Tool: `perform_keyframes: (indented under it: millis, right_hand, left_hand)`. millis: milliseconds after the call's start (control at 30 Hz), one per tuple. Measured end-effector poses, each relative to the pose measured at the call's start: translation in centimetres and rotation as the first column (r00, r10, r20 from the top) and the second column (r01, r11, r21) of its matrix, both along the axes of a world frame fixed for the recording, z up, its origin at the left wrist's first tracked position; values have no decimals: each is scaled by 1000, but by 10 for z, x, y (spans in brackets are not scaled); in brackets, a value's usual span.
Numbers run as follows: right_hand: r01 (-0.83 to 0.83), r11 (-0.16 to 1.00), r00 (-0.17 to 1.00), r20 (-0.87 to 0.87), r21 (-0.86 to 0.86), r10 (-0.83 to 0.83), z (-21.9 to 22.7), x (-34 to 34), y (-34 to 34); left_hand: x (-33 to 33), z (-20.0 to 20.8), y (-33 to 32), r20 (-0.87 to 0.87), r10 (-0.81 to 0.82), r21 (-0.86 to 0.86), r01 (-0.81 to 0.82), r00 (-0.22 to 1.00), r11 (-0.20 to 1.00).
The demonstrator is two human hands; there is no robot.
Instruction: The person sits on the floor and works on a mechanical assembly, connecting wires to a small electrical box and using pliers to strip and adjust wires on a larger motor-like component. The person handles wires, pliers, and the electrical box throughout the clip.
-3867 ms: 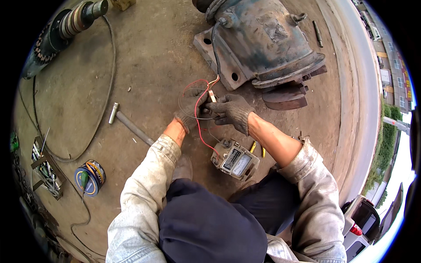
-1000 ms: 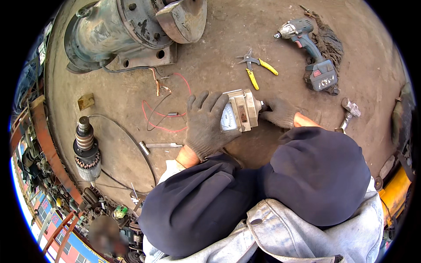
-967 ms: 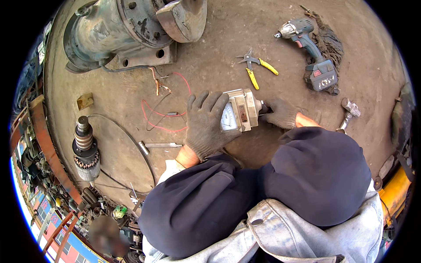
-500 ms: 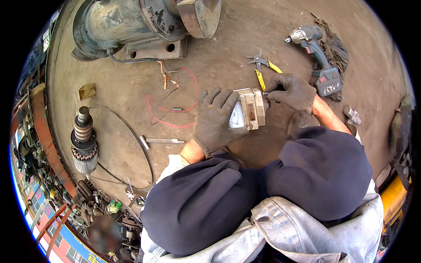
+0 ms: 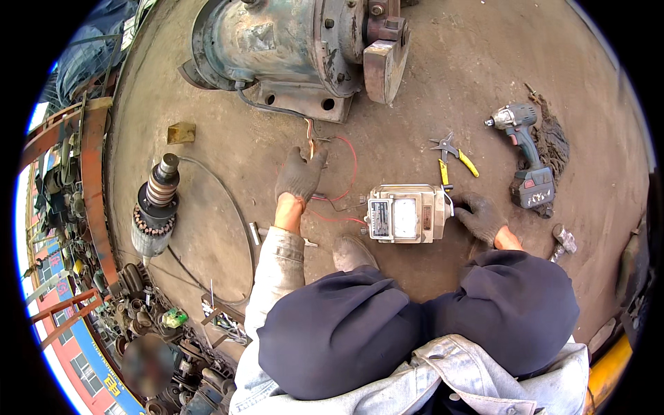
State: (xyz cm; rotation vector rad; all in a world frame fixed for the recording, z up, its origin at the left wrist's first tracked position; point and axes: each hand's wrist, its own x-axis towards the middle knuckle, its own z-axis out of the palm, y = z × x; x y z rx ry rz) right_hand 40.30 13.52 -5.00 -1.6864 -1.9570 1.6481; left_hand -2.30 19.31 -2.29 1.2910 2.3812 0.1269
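Observation:
A beige insulation tester [image 5: 437, 220] with a dial window and side crank stands on the ground before my knees. My right hand [image 5: 482, 216], in a dark knitted glove, is curled at the crank, its fingers closed there. My gloved left hand [image 5: 301, 174] reaches forward to the copper wire ends [image 5: 310, 135] of a cable, thumb and fingers apart around them. That cable comes from a large, worn electric motor [image 5: 277, 48]. A red test lead [image 5: 355, 160] loops from beside these wires toward the tester.
Yellow-handled pliers [image 5: 450, 152] lie beyond the tester. A cordless impact wrench [image 5: 527, 152] rests on a dark rag at right. To the left stands a rotor [image 5: 158, 200] near a looping cable. Scrap parts [image 5: 138, 311] pile up at lower left.
My left hand has left the tester and moved forward-left to the copper wires. The tester now stands upright, dial facing up. My right hand stays by the crank. The view has shifted.

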Motion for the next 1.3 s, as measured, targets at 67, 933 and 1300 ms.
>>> perform_keyframes:
  millis: [67, 933, 1300]
  right_hand:
    - [-21, 1000, 1000, -4, -18, 21, 0, -4, -3]
    - [321, 908, 920, -141, -268, -366, -28, -2, 1]
    - [333, 893, 917, -116, -301, -381, -25, -6, 6]
  left_hand:
    - [-19, -1, 20, 501, 386, -301, -262, 775, 917]
    - [53, -63, -35, 813, 554, -402, -514, 180, 757]
    - [26, -74, 17, 488, 479, 152, -612, 729, 776]
